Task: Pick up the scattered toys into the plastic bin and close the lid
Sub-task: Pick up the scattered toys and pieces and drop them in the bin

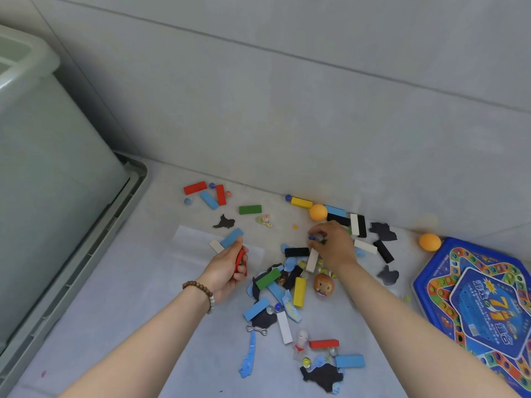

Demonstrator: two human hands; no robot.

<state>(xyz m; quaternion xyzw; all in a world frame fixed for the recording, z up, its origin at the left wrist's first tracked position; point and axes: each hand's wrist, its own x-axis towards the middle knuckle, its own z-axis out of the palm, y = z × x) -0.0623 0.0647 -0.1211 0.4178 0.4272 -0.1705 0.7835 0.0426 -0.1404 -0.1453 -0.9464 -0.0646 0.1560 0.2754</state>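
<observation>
On the pale floor (129, 311), toys (299, 291) lay scattered near the bin (43, 168). The left hand (227, 268) clutched a red block (240, 259). The right hand (334, 247) pinched a blue marble (312, 238), which might slip loose and roll away.

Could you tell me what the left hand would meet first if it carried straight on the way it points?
Most likely the light blue block, which lies just ahead of the left hand. That hand grips red blocks. A white block sits beside the blue one. Whether hand and block touch is unclear.
</observation>
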